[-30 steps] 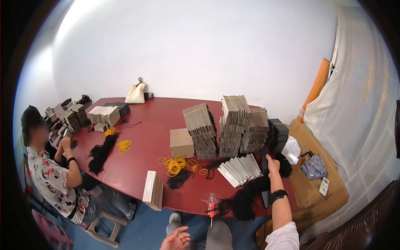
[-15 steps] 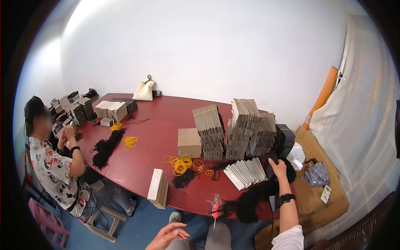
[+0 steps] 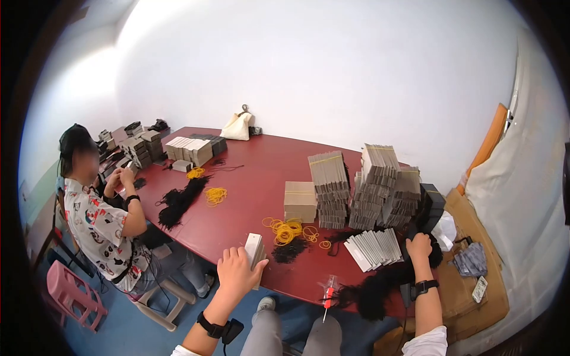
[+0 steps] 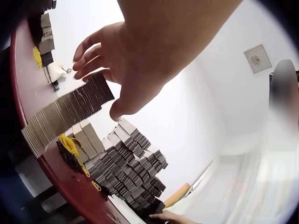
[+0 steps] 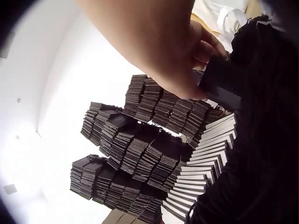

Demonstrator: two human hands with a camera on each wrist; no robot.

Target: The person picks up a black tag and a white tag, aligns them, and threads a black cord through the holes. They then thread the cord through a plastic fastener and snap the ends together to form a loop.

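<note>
My left hand (image 3: 237,274), fingers spread, reaches over a standing stack of light-faced cards (image 3: 256,248) at the table's front edge. In the left wrist view, the fingers and thumb are apart around the upper end of that card stack (image 4: 65,114). At the table's right side, my right hand (image 3: 420,247) grips a black block. The right wrist view shows fingers curled against the black block (image 5: 223,84), whose far end runs into black cords (image 5: 261,140). White cards (image 3: 374,249) lie fanned out beside the right hand, with a heap of black cords (image 3: 368,296) in front.
Tall banded card stacks (image 3: 329,190) stand behind the fanned cards. Yellow rubber bands (image 3: 288,231) lie mid-table near small black bits. A red-handled tool (image 3: 328,296) lies at the front edge. Another person (image 3: 104,207) sits at the left; cardboard (image 3: 475,308) is at the right.
My left hand has risen from near my lap to the card stack at the table edge. The right hand stays at the black block. The head view has swung left.
</note>
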